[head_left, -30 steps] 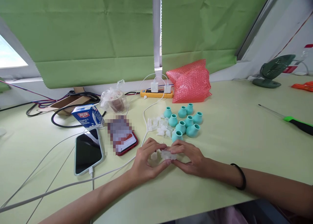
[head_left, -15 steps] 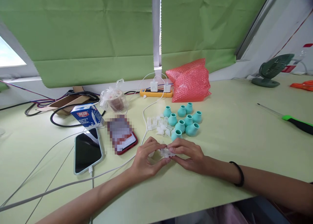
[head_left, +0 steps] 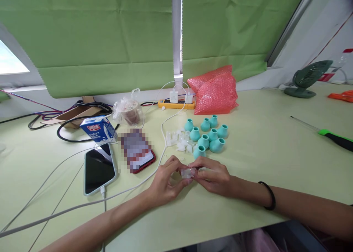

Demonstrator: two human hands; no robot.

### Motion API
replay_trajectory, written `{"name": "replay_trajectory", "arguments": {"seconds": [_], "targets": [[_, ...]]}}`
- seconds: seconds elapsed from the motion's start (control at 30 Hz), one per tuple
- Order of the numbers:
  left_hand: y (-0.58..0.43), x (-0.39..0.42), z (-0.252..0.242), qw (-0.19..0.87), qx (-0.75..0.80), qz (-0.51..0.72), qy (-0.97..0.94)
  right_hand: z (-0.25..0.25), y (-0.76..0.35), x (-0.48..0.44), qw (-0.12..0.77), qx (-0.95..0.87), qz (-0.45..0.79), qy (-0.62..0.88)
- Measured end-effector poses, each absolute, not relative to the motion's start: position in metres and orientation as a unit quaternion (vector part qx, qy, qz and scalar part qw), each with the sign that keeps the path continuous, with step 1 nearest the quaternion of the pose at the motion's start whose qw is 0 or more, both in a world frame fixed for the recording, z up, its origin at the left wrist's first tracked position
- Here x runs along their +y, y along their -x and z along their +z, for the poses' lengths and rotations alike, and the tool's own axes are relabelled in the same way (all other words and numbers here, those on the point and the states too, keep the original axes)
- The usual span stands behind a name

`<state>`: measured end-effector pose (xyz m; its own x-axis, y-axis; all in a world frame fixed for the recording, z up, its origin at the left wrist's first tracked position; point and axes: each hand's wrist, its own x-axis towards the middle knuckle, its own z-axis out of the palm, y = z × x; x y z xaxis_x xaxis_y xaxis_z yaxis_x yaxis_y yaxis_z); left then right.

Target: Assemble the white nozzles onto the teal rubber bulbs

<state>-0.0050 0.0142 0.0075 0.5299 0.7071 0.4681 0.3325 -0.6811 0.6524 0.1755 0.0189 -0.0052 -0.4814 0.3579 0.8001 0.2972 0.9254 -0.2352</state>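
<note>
Between the fingertips of both hands is a small clear plastic piece (head_left: 187,173), partly covered by the fingers. My left hand (head_left: 167,179) pinches it from the left, thumb below and index finger above. From the right, my right hand (head_left: 213,175) grips its other end with bent fingers. Just beyond the hands lies a loose group of small translucent white and clear plastic parts (head_left: 179,140). Several turquoise pot-shaped pieces (head_left: 203,141) with round openings stand to the right of that group; the nearest is close to my right hand.
A red-cased phone (head_left: 143,164), another phone (head_left: 99,169) on a cable and a blue milk carton (head_left: 95,130) are on the left. Behind are a yellow power strip (head_left: 176,105) and pink bubble-wrap bags (head_left: 215,94). A screwdriver (head_left: 335,139) and a green fan (head_left: 307,77) lie right.
The fingers of my right hand have shifted their hold on the clear piece, which has turned slightly. Both hands stay in nearly the same place.
</note>
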Motion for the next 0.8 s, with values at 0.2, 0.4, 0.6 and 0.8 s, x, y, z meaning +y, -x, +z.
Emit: {"name": "replay_trajectory", "arguments": {"seconds": [0.2, 0.4, 0.6, 0.8], "targets": [[0.0037, 0.0178, 0.0027, 0.243, 0.298, 0.428, -0.818, -0.0025, -0.1751, 0.0183, 0.480, -0.849, 0.074, 0.207], [0.0035, 0.0168, 0.0072, 0.233, 0.302, 0.421, -0.823, -0.0065, -0.1783, 0.0175, 0.482, -0.839, 0.087, 0.236], [0.0041, 0.0150, 0.0092, 0.236, 0.288, 0.408, -0.834, -0.0044, -0.1763, 0.0177, 0.474, -0.843, 0.078, 0.242], [0.0041, 0.0160, 0.0063, 0.231, 0.269, 0.421, -0.835, -0.0045, -0.1762, 0.0163, 0.479, -0.845, 0.064, 0.229]]}}
